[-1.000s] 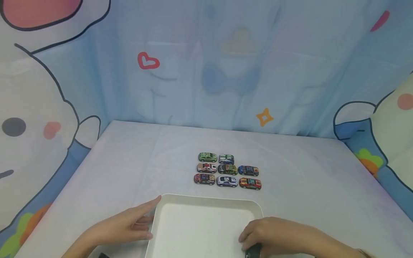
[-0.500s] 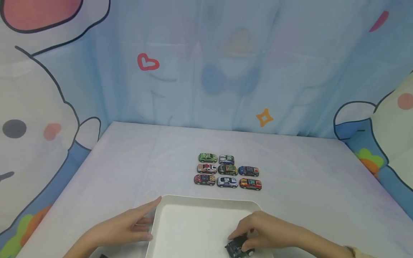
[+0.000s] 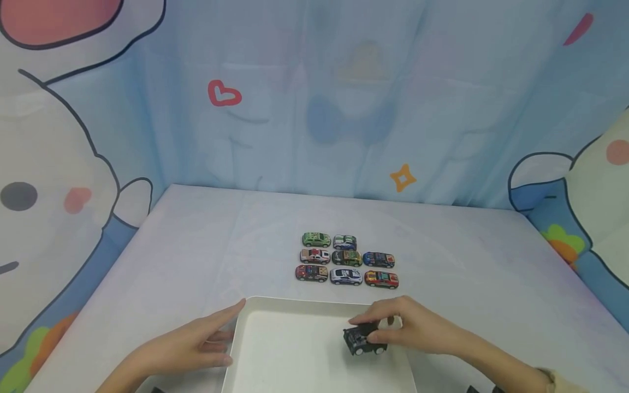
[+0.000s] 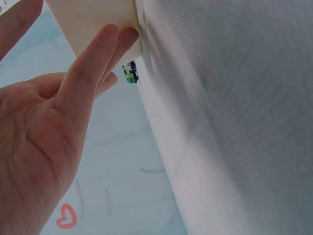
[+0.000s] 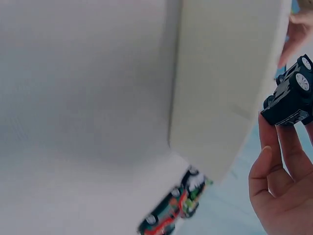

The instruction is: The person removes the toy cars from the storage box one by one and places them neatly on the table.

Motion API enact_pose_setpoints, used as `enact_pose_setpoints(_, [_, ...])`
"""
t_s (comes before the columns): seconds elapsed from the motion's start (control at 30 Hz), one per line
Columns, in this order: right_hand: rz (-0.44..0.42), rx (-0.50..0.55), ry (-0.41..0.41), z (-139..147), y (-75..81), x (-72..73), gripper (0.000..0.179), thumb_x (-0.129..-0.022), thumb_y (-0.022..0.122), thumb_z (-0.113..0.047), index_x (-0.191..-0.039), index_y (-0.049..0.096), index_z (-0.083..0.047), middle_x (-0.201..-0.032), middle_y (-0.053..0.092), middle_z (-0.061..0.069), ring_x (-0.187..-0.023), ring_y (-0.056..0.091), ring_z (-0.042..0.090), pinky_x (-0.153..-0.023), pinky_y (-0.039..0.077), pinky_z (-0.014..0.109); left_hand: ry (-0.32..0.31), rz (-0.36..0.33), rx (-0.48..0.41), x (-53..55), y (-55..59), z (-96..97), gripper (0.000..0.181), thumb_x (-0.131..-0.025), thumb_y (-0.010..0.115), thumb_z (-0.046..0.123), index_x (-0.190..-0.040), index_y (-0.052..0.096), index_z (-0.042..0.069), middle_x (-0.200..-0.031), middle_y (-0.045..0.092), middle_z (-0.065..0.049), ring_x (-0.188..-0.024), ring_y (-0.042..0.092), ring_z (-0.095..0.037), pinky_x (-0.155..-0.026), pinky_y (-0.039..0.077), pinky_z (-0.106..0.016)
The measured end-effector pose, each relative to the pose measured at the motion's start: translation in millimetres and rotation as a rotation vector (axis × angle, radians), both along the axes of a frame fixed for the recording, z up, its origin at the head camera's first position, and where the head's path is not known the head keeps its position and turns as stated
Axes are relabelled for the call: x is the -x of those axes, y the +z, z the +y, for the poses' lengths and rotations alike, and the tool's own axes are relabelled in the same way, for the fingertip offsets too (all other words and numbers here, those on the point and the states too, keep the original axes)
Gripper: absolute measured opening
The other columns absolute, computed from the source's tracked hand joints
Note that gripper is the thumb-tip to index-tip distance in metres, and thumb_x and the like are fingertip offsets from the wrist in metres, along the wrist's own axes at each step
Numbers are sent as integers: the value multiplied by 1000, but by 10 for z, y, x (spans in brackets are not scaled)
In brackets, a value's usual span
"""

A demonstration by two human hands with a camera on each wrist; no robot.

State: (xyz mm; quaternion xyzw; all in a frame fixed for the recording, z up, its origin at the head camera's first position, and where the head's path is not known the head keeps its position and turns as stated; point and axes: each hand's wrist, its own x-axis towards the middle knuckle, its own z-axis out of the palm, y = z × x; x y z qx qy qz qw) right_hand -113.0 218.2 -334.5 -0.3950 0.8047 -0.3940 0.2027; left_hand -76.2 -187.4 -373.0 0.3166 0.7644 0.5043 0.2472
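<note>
A black toy car (image 3: 362, 339) with pale wheels is pinched between the thumb and fingers of my right hand (image 3: 417, 327), above the right part of a white tray (image 3: 295, 338). In the right wrist view the black car (image 5: 291, 95) shows its rear and wheels at the fingertips, higher than the tray wall (image 5: 220, 88). My left hand (image 3: 191, 344) lies along the tray's left side with fingers extended. In the left wrist view its fingertips rest at the tray's outer wall (image 4: 93, 19), and the palm (image 4: 44, 142) holds nothing.
Beyond the tray, several small colourful toy cars (image 3: 346, 258) stand in close rows on the white-covered table (image 3: 221, 245). A blue cartoon-print curtain (image 3: 295, 109) hangs behind the table's far edge.
My right hand has risen from the tray's near right part and moved toward its far side, carrying the black toy car with it. The left hand stays at the tray's side.
</note>
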Motion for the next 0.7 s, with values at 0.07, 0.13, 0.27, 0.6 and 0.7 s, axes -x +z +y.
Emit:
enact_pose_setpoints(0.07, [34, -10, -32, 36, 83, 72, 35, -90, 64, -26, -119, 65, -8, -111, 65, -1, -89, 58, 11, -63, 50, 27, 0, -1, -1, -1, 0, -4, 84, -89, 65, 22, -149, 10, 1, -148, 19, -26, -121, 45, -37, -90, 48, -36])
enact_pose_setpoints(0.13, [36, -10, -62, 79, 164, 162, 35, -90, 64, -24, -120, 64, -7, -112, 65, 3, -78, 55, 11, -55, 47, 27, -2, -1, -3, 0, -1, -6, 84, -89, 65, 22, -149, 10, 1, -149, 19, -26, -121, 45, -37, -90, 48, -35])
enact_pose_setpoints(0.27, [64, -29, -122, 184, 281, 390, 35, -90, 64, -18, -121, 63, -2, -115, 63, 10, -70, 53, 14, -52, 47, 27, -16, -5, -19, 7, -12, -10, 83, -90, 64, 21, -149, 9, 0, -149, 18, -26, -121, 44, -38, -90, 48, -35])
enact_pose_setpoints(0.6, [67, -124, -294, 502, 265, 1188, 38, -92, 62, -19, -126, 58, -1, -118, 61, 16, -92, 58, 20, -76, 50, 35, 15, -43, -1, 12, -9, -1, 83, -89, 66, 21, -149, 11, 1, -148, 19, -26, -121, 45, -36, -90, 48, -34])
enact_pose_setpoints(0.7, [79, -154, -326, 570, 203, 1394, 39, -93, 61, -21, -127, 58, -3, -122, 58, 16, -104, 56, 25, -85, 48, 42, 6, -44, -7, 13, -14, -5, 84, -89, 65, 23, -149, 11, 2, -149, 19, -25, -121, 46, -33, -90, 48, -33])
